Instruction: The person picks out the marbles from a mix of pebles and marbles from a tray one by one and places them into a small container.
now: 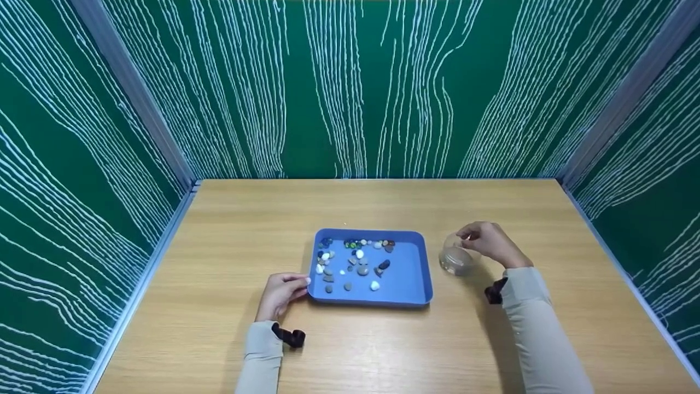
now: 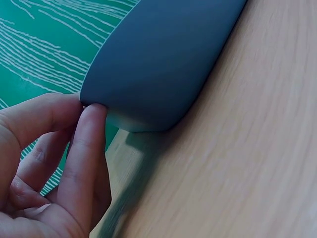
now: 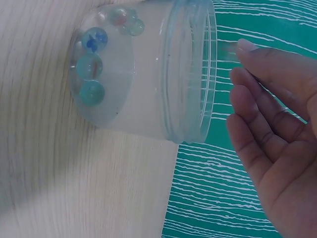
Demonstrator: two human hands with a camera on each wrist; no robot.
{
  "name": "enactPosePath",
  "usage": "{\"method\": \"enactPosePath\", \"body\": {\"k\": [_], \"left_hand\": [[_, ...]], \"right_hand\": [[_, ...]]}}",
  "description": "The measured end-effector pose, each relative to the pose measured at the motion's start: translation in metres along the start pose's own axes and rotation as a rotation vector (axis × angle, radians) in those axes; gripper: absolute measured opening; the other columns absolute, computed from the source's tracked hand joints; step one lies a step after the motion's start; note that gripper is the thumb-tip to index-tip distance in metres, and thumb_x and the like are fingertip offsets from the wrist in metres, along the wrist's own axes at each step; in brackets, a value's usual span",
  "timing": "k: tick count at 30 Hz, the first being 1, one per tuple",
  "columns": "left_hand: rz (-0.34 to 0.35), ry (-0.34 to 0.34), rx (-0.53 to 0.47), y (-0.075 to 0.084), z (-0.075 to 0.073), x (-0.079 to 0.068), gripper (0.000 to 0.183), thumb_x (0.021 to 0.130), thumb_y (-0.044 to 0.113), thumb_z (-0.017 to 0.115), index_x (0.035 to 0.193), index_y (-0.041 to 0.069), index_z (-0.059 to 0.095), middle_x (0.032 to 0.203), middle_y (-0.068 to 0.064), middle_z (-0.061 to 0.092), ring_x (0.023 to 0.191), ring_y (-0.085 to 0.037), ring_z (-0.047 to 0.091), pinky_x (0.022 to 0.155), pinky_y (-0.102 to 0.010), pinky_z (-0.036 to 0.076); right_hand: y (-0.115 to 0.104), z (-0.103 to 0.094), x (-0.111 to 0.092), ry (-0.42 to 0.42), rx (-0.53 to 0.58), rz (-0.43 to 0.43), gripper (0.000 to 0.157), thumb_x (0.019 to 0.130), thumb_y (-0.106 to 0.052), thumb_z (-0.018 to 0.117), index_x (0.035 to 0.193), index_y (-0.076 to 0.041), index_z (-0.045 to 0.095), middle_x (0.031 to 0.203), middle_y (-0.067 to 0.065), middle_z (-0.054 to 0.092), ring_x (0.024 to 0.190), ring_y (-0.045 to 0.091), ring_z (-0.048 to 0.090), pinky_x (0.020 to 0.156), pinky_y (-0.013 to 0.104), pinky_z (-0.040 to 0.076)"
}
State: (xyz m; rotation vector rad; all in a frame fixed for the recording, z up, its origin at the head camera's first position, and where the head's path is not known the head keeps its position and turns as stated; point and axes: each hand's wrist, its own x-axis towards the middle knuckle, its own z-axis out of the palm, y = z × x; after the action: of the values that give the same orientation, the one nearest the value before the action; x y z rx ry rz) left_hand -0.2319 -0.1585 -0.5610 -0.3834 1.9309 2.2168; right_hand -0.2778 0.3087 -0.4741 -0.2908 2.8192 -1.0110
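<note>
My left hand point(image 1: 280, 295) pinches the left rim of a shallow blue tray point(image 1: 402, 262) between thumb and fingers near its front corner. The left wrist view shows that thumb point(image 2: 89, 134) against the tray's outer wall point(image 2: 158, 59). Pebbles point(image 1: 362, 270) and glass marbles point(image 1: 351, 245) lie in the tray, mostly along the left and back. My right hand point(image 1: 489, 243) hangs at the mouth of a clear jar point(image 3: 148, 69), fingers bent, thumb forward. Several marbles point(image 3: 92, 67) sit at the jar's bottom. I cannot tell whether the right fingertips hold something.
The wooden table point(image 1: 361, 350) extends around the tray and jar. Green panels with wavy white lines point(image 1: 372, 87) enclose its back and both sides, joined by grey metal posts point(image 1: 136, 82). Dark wrist straps point(image 1: 290, 335) sit at both cuffs.
</note>
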Motion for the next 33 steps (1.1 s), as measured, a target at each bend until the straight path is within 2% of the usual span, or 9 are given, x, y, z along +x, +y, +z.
{"method": "enactPosePath", "body": {"k": [10,18,23,28,30,33], "left_hand": [[-0.009,-0.007,0.007,-0.001,-0.001,0.000,0.029,0.080,-0.008,0.069,0.106,-0.018,0.063,0.089,-0.013,0.069,0.076,-0.015,0.067,0.073,-0.025,0.062],[0.009,-0.005,-0.008,-0.002,-0.001,-0.001,0.027,0.080,-0.006,0.069,0.104,-0.018,0.065,0.084,-0.008,0.068,0.072,-0.011,0.065,0.067,-0.021,0.061],[0.018,-0.031,-0.023,0.002,-0.001,-0.004,0.030,0.080,-0.008,0.068,0.107,-0.020,0.062,0.087,-0.011,0.069,0.075,-0.013,0.066,0.071,-0.024,0.062],[0.065,-0.054,-0.036,0.000,-0.003,-0.004,0.020,0.079,-0.005,0.071,0.097,-0.012,0.069,0.090,-0.013,0.070,0.076,-0.013,0.067,0.071,-0.025,0.062],[0.074,-0.060,-0.039,0.000,-0.003,-0.005,0.018,0.078,-0.005,0.071,0.095,-0.011,0.070,0.086,-0.010,0.070,0.074,-0.012,0.067,0.070,-0.024,0.062],[0.061,-0.050,-0.034,0.000,-0.002,-0.004,0.022,0.079,-0.007,0.069,0.099,-0.015,0.068,0.084,-0.009,0.070,0.074,-0.012,0.067,0.070,-0.023,0.062]], "right_hand": [[0.003,0.001,-0.002,-0.012,-0.018,-0.011,0.022,0.090,-0.002,0.061,0.110,0.005,0.067,0.108,0.023,0.066,0.093,0.028,0.062,0.082,0.042,0.059],[0.002,0.006,0.001,0.006,-0.012,-0.058,0.021,0.089,-0.001,0.061,0.107,0.007,0.068,0.107,0.025,0.067,0.093,0.030,0.063,0.079,0.039,0.058],[-0.002,0.006,0.005,-0.010,-0.005,-0.036,0.021,0.090,-0.003,0.061,0.108,0.004,0.068,0.109,0.023,0.067,0.095,0.029,0.062,0.081,0.040,0.059],[-0.008,0.009,0.008,-0.022,0.003,-0.007,0.022,0.092,-0.008,0.061,0.110,0.000,0.068,0.111,0.020,0.067,0.097,0.029,0.062,0.085,0.043,0.058],[-0.011,0.009,0.010,-0.025,0.008,0.006,0.022,0.092,-0.009,0.061,0.111,-0.001,0.069,0.111,0.019,0.067,0.097,0.028,0.062,0.085,0.042,0.058],[-0.015,0.010,0.013,-0.024,0.010,0.004,0.022,0.092,-0.009,0.061,0.110,0.000,0.069,0.109,0.019,0.067,0.095,0.027,0.063,0.084,0.040,0.059]]}}
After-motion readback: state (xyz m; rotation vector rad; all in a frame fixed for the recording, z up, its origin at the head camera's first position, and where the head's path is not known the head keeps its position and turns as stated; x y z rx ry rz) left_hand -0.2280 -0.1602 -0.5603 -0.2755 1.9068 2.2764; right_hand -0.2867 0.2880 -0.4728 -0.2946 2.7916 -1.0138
